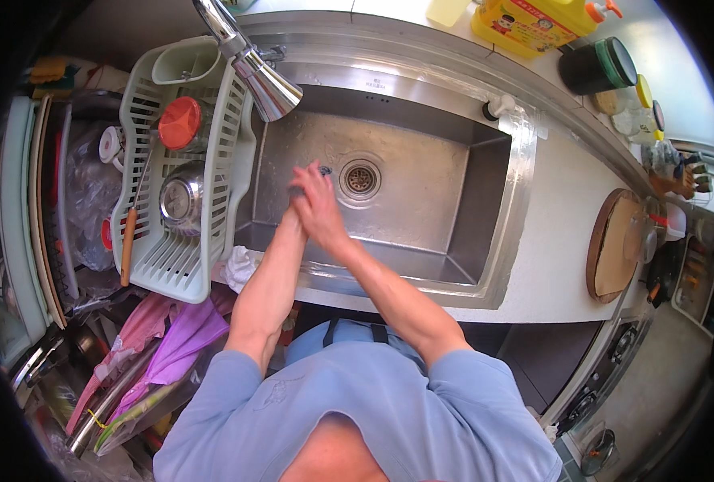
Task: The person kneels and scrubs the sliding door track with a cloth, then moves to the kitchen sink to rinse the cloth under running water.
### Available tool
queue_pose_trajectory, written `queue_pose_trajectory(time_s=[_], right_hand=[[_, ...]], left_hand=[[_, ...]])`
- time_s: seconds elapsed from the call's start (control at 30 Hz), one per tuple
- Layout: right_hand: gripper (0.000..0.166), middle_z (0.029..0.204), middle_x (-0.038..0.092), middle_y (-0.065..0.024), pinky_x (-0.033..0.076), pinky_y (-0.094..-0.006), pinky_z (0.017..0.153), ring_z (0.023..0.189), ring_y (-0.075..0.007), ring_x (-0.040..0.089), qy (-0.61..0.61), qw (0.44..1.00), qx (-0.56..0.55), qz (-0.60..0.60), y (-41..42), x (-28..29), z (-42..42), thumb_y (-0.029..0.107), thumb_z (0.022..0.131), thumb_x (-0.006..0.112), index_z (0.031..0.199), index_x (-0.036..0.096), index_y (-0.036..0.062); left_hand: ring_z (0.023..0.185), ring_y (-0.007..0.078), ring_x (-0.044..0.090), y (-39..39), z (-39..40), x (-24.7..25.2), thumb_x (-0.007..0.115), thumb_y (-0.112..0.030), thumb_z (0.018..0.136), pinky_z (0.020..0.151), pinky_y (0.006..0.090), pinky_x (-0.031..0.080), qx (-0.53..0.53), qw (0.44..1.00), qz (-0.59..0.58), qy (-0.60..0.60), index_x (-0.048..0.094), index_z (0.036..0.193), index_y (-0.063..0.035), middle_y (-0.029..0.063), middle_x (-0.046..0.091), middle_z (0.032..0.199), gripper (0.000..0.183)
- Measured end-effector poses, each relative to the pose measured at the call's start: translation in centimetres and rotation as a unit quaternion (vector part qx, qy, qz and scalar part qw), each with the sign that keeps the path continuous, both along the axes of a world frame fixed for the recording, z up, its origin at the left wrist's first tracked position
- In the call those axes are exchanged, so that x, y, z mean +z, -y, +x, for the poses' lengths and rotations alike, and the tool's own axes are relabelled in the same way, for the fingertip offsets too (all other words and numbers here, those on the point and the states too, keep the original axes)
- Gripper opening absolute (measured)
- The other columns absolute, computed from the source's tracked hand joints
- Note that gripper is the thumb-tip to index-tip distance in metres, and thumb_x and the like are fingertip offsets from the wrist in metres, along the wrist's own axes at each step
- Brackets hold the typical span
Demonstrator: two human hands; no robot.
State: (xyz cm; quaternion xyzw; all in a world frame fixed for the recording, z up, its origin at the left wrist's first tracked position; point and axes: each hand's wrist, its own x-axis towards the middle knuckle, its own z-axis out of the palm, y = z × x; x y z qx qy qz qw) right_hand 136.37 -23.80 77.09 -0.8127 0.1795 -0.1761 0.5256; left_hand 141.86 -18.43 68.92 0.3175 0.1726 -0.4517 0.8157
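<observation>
Over the left part of the stainless steel sink [417, 223], my two bare hands overlap. My right hand [321, 211] lies across the top, its fingers somewhat apart and no object seen in it. Beneath it, my left hand [296, 208] is mostly covered, so its fingers cannot be made out. A small dark thing [325, 171] shows beside the right fingertips, too small to name. The strainer drain [360, 179] lies just right of the hands. Above and left of them hangs the chrome faucet head [271, 90]; no water stream is visible.
Left of the sink stands a pale green dish rack [215, 265] with a metal bowl [181, 199], a red-lidded jar [180, 123] and a wooden-handled utensil [129, 247]. A crumpled white cloth [238, 269] touches its corner. A yellow detergent jug [525, 27] and round wooden board [615, 247] sit beyond.
</observation>
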Motion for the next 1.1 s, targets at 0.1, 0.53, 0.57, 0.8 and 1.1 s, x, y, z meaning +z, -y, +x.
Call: queue_pose_trajectory(time_s=[0.1, 0.53, 0.57, 0.8, 1.1], right_hand=[[0.029, 0.128, 0.047, -0.0206, 0.025, -0.0488, 0.104, 0.127, -0.0386, 0.034, -0.088, 0.993, -0.045, 0.07, 5.7, -2.6, 2.1, 0.014, 0.081, 0.047, 0.104, 0.056, -0.0001], [0.032, 0.13, 0.046, -0.0225, 0.019, -0.0521, 0.106, 0.127, -0.0412, 0.033, -0.02, 0.977, -0.171, 0.124, 6.1, -5.4, 1.1, 0.016, 0.079, 0.05, 0.108, 0.058, 0.0053], [0.031, 0.132, 0.044, -0.0216, 0.02, -0.05, 0.107, 0.128, -0.0401, 0.033, -0.011, 0.981, -0.163, 0.106, 4.7, -5.9, 0.5, 0.014, 0.079, 0.049, 0.107, 0.058, 0.0041], [0.033, 0.134, 0.043, -0.0195, 0.017, -0.0527, 0.107, 0.131, -0.0367, 0.029, -0.017, 0.992, -0.121, 0.027, 2.8, -4.1, 0.1, 0.021, 0.085, 0.046, 0.112, 0.057, 0.0045], [0.041, 0.105, 0.062, -0.0202, 0.04, -0.0307, 0.092, 0.105, -0.0302, 0.057, -0.007, 0.915, -0.215, 0.342, 6.2, -4.4, -1.6, 0.025, 0.091, 0.045, 0.122, 0.052, -0.0006]], left_hand=[[0.104, 0.017, 0.054, 1.7, 0.3, 0.8, 0.046, -0.032, 0.092, 0.083, 0.0339, 0.048, -0.086, 0.992, 0.096, 0.003, 0.048, 0.123, -0.009, 0.0054, 0.054, 0.117, 0.038], [0.102, 0.0227, 0.057, 3.0, -1.2, 3.4, 0.047, -0.024, 0.092, 0.089, 0.0365, 0.048, -0.064, 0.991, 0.115, -0.02, 0.052, 0.114, -0.0003, 0.0118, 0.058, 0.111, 0.033], [0.101, 0.0234, 0.057, 3.1, -1.2, 3.8, 0.048, -0.026, 0.092, 0.09, 0.0357, 0.048, -0.063, 0.991, 0.117, -0.03, 0.052, 0.112, 0.0008, 0.0121, 0.058, 0.111, 0.034], [0.118, 0.021, 0.047, 2.2, -1.7, 4.6, 0.043, -0.021, 0.095, 0.104, 0.0367, 0.034, -0.053, 0.999, 0.002, -0.001, 0.045, 0.124, 0.0013, 0.0126, 0.05, 0.125, 0.037], [0.102, 0.0198, 0.056, 0.5, -1.0, 5.1, 0.047, -0.017, 0.094, 0.093, 0.0359, 0.042, -0.017, 0.999, 0.037, -0.034, 0.054, 0.11, 0.0022, 0.0134, 0.058, 0.11, 0.026]])
